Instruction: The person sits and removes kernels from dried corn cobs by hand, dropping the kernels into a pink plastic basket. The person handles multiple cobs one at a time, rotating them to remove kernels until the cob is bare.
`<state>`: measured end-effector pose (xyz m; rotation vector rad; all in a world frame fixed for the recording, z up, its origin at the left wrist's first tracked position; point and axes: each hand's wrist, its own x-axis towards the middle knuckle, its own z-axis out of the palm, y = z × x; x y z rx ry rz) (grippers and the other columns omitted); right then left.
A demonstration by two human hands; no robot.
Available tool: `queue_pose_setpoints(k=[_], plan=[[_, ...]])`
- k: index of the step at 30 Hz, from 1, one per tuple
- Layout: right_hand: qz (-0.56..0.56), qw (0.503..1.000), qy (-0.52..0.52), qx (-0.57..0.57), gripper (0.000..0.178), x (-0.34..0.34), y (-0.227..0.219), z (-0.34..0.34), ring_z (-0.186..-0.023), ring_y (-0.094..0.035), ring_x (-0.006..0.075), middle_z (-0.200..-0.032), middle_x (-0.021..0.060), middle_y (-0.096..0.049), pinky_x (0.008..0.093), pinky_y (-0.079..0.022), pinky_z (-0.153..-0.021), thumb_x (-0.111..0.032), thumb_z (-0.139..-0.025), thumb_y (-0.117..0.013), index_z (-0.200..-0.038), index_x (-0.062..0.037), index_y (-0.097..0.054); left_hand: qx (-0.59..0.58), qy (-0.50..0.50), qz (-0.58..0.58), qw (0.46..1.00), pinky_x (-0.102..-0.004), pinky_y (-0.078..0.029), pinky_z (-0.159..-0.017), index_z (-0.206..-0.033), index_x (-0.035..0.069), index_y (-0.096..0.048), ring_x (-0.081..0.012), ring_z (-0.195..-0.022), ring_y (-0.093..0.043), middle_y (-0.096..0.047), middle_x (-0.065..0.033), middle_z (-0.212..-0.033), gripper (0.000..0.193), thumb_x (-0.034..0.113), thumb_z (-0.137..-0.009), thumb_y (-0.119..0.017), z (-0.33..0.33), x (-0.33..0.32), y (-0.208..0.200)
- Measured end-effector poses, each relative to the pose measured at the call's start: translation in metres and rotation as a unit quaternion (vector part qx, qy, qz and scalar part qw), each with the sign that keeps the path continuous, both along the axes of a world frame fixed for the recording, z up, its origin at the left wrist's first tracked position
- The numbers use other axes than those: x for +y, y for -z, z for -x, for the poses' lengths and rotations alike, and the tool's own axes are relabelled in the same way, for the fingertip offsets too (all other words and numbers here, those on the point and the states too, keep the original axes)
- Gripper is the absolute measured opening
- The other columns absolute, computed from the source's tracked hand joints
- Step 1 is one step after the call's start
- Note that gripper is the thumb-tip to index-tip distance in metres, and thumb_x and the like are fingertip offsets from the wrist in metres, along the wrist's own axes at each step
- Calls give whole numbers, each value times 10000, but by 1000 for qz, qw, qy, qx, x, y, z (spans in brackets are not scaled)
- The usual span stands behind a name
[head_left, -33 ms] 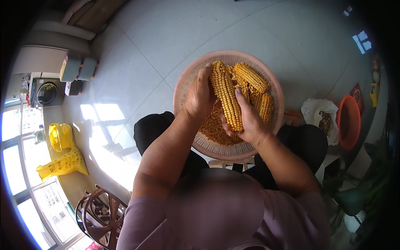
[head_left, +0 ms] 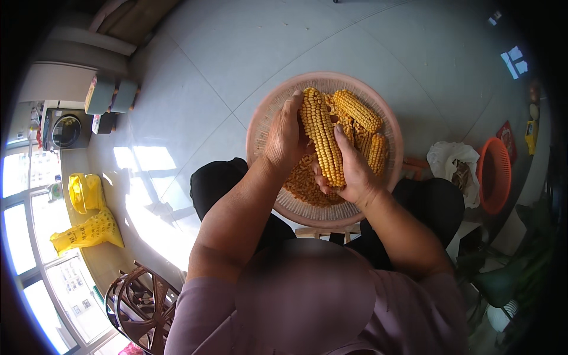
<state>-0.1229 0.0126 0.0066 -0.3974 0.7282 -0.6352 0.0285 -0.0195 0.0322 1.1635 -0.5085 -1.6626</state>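
A long yellow ear of corn (head_left: 321, 136) is held at a tilt above a round pink plastic basket (head_left: 266, 124). My left hand (head_left: 286, 131) grips its far end from the left side. Around its near end my right hand (head_left: 352, 168) is closed, with the thumb lying along the kernels. Inside the basket, loose kernels (head_left: 313, 188) are heaped at the near side. A second ear of corn (head_left: 357, 110) lies at the far right in the basket, and a shorter ear (head_left: 377, 154) rests nearer, beside my right hand. My fingers hide part of the heap.
The basket sits between my knees. To the right stand a white bag (head_left: 452, 163) and an orange basket (head_left: 494, 176). On the left are yellow bags (head_left: 89, 228), a dark brown chair (head_left: 142, 310) and a washing machine (head_left: 66, 130). Grey tiles (head_left: 284, 35) cover the floor.
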Motion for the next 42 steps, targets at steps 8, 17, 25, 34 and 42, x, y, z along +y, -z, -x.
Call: queue_pose_setpoints(k=[8, 17, 25, 34, 42], plan=[[86, 986, 0, 142, 540, 11, -7, -15, -424, -539, 136, -636, 52, -582, 266, -416, -346, -553, -1034, -383, -1019, -48, -574, -37, -33, 35, 998, -402, -619, -746, -1251, -67, -485, -293, -856, -693, -654, -229, -993, 597, 467, -1073, -284, 8, 5, 31], [33, 992, -25, 119, 506, 15, 1, -10, -362, -494, 156, -613, 50, -554, 275, -349, -298, -546, -1015, -401, -1028, -55, -526, -80, -81, 10, 993, -360, -479, -914, -1205, -53, -560, -203, -990, -600, -641, -129, -1074, 542, 435, -1080, -360, 4, 6, 60], [39, 993, -24, 108, 583, 22, 5, -8, -363, -463, 150, -569, 47, -524, 278, -357, -318, -646, -987, -380, -948, -88, -546, -40, -115, 3, 993, -336, -477, -927, -1250, -55, -558, -200, -1035, -600, -642, -137, -1137, 473, 356, -1091, -386, 11, 10, 68], [6, 999, 0, 40, 555, 20, 0, -9, -368, -478, 152, -602, 33, -529, 273, -355, -308, -656, -984, -379, -931, -133, -556, -148, -26, 120, 981, -384, -540, -895, -1283, -46, -496, -258, -994, -645, -637, -184, -1108, 492, 382, -1056, -413, 9, 17, 50], [17, 997, -1, 77, 550, 22, 5, -12, -348, -467, 152, -571, 39, -521, 275, -359, -302, -624, -1004, -364, -944, -109, -546, -41, -49, -24, 998, -380, -544, -847, -1220, -48, -532, -232, -924, -642, -652, -162, -1022, 519, 412, -1084, -331, 15, 15, 49]])
